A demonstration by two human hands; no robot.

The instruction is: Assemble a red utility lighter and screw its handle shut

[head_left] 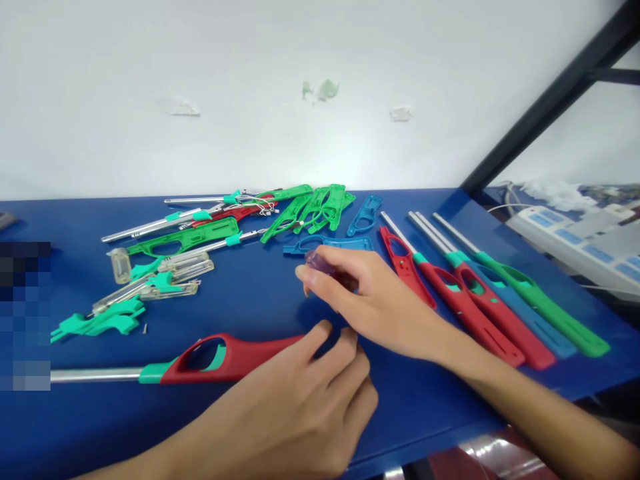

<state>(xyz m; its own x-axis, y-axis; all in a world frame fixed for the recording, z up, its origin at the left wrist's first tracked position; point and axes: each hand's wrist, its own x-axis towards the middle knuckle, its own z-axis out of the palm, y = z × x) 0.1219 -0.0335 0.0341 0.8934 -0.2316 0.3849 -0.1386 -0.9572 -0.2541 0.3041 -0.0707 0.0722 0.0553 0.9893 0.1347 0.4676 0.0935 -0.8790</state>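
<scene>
My left hand (300, 407) is closed over the handle end of a red gas lighter (240, 360) lying across the front of the table, its metal tube pointing left. The lighter's far right end is hidden under my fingers. Just above it, my right hand (375, 303) pinches a translucent purple screwdriver handle (320, 261) between thumb and fingers. Its shaft is hidden by the hand. Beyond that hand lies a blue half-shell (327, 245). To the left, a small screw (145, 329) rests on the table near teal trigger parts (107, 320).
Several closed lighters, including a green one (545, 303), lie at the right beside a red half-shell (407, 267). Green half-shells (305, 210), metal tubes (155, 223) and clear fuel tanks (120, 265) spread across the back left. A white power strip (580, 240) is beyond the table's right edge.
</scene>
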